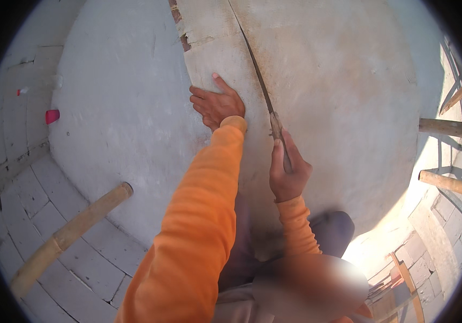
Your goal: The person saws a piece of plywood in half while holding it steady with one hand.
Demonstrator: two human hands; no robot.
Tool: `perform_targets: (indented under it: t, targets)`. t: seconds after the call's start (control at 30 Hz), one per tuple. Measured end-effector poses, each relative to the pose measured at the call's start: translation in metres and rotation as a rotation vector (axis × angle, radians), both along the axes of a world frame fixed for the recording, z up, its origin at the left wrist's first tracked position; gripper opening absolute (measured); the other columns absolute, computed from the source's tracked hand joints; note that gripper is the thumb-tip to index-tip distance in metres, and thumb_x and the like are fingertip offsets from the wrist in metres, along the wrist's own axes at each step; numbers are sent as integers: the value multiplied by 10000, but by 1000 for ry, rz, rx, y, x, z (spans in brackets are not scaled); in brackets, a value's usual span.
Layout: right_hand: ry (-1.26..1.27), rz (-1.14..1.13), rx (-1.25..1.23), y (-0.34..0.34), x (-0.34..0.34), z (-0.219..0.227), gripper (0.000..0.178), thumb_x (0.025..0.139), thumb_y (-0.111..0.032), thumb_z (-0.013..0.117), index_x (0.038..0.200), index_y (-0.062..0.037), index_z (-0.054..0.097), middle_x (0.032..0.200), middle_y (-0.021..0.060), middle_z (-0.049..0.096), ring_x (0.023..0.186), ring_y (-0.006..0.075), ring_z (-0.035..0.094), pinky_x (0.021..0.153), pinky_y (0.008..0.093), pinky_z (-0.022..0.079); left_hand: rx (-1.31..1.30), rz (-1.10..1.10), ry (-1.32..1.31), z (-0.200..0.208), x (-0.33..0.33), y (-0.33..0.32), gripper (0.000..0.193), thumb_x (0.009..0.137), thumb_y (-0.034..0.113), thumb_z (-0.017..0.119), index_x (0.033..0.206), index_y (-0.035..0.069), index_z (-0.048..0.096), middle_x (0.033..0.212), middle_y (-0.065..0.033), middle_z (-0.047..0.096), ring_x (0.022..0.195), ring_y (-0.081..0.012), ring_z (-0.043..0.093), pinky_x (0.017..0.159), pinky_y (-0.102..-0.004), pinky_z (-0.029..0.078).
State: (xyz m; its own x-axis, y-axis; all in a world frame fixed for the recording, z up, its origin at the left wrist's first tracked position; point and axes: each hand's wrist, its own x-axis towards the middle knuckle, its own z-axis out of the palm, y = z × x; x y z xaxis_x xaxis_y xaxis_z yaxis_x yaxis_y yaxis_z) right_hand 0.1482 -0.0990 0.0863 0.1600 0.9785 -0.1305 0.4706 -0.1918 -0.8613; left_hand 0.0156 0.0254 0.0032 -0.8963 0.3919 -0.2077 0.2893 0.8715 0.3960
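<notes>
My right hand (pixel 290 175) is closed round the brown handle of a long, narrow tool that looks like a handsaw (pixel 259 72), seen edge-on. Its dark blade thins out toward the far edge of the view, along a pale plastered surface (pixel 333 91). Left of the blade, my left hand (pixel 217 105) lies palm down on the same surface, thumb stretched away from the fingers. Those fingers reach the left edge of the pale strip, where it meets a greyer plastered area (pixel 118 107). No object shows in the left hand.
A bamboo pole (pixel 69 237) sticks out at the lower left, by grey blockwork (pixel 42 199). Two more pole ends (pixel 446 128) stand at the right. A pink cup-like object (pixel 52 116) is at the far left. Wooden pieces (pixel 407 285) lie in sunlight at the lower right.
</notes>
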Motion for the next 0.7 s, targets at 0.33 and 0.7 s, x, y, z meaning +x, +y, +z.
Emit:
perform_targets:
  t: [0.33, 0.7]
  targets:
    - [-95, 28, 67, -108, 32, 42, 328, 936, 7, 694, 1261, 54, 702, 959, 220, 782, 750, 211, 788, 668, 261, 578, -32, 20, 20, 7, -21, -6, 786, 1055, 634, 366, 1492, -19, 385, 1328, -195, 521, 1285, -356, 527, 983, -573, 488]
    - [-153, 67, 40, -131, 40, 48, 315, 979, -41, 651, 1249, 119, 684, 1110, 261, 759, 948, 262, 791, 815, 313, 609, -3, 7, 37, 1, -23, -6, 800, 1055, 633, 366, 1511, -25, 361, 1337, -202, 511, 1308, -358, 512, 995, -571, 485]
